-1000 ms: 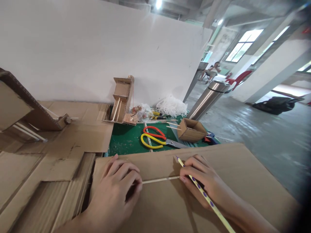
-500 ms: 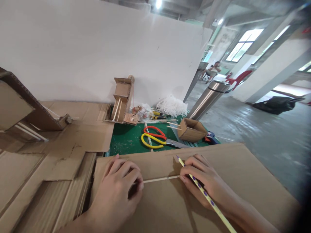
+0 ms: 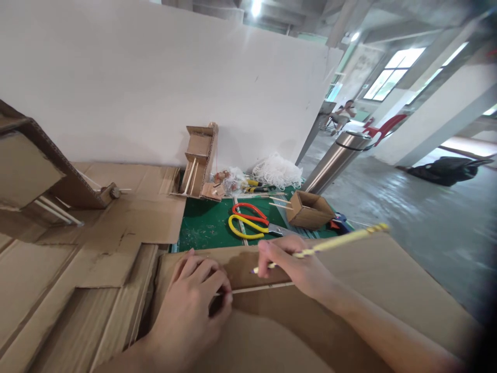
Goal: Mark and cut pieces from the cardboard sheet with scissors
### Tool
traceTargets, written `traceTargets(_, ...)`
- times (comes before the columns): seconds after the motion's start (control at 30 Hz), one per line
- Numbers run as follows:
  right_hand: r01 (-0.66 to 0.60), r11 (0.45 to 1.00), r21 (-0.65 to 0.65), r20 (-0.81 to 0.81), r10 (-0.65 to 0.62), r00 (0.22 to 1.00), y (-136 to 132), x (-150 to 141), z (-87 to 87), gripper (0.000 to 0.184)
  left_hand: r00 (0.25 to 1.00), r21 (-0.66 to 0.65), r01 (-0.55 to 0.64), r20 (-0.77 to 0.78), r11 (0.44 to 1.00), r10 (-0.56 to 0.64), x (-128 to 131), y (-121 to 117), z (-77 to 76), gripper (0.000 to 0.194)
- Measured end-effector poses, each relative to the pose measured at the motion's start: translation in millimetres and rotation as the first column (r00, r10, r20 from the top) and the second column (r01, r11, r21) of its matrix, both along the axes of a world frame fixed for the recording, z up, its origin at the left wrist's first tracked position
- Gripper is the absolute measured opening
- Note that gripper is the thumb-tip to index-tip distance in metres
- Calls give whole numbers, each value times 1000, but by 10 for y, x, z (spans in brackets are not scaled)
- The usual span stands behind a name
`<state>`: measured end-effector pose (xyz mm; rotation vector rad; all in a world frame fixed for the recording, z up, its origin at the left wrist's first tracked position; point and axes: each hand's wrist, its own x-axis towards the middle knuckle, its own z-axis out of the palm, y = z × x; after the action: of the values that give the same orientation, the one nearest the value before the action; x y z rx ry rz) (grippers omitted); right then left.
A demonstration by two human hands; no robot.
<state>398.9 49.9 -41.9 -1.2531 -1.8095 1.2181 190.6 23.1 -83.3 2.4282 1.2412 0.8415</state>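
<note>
Stick point(image 3: 256, 288) lies flat on cardboard sheet point(image 3: 349, 290), left hand point(image 3: 190, 305) pinning its near end as a straightedge, right hand point(image 3: 298, 269) gripping pencil point(image 3: 330, 243), tip down just above it.

No readable text, label, brand, number or sign anywhere in view. Plain brown faces on the cardboard sheet point(image 3: 349, 290) and the small cardboard box point(image 3: 310, 211). Only purple dots along the yellow pencil point(image 3: 330, 244), no lettering. Possibly faint print on the green cutting mat point(image 3: 202, 228), too blurred to make out. Blank white wall panel point(image 3: 155, 83) behind.
</note>
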Motion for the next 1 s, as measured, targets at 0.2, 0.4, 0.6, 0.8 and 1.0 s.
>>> traceTargets(0.2, 3, 996, -87, 21, -1, 1000, 84, -158, -141, 44, 1000, -7, 0, 0, 1000, 0, -9, 0, -8, 15)
traceTargets(0.4, -74, 990, 119, 173, 52, 984, 18, -190, -198, 42, 1000, -29, 6, 12, 1000, -6, -13, -14, -14, 17)
traceTargets(0.6, -94, 986, 135, 193, 67, 979, 24, -195, -199, 42, 1000, -38, 1, 0, 999, -1, 11, -7, -14, 16)
traceTargets(0.8, -133, 975, 180, 285, 78, 955, 39, -113, -187, 42, 1000, -45, -10, -14, 999, 10, 10, 1, -27, 16)
traceTargets(1.0, -140, 972, 188, 326, 73, 943, 28, 40, -171, 42, 999, -24, -8, -44, 1000, 7, 3, 5, -31, 14)
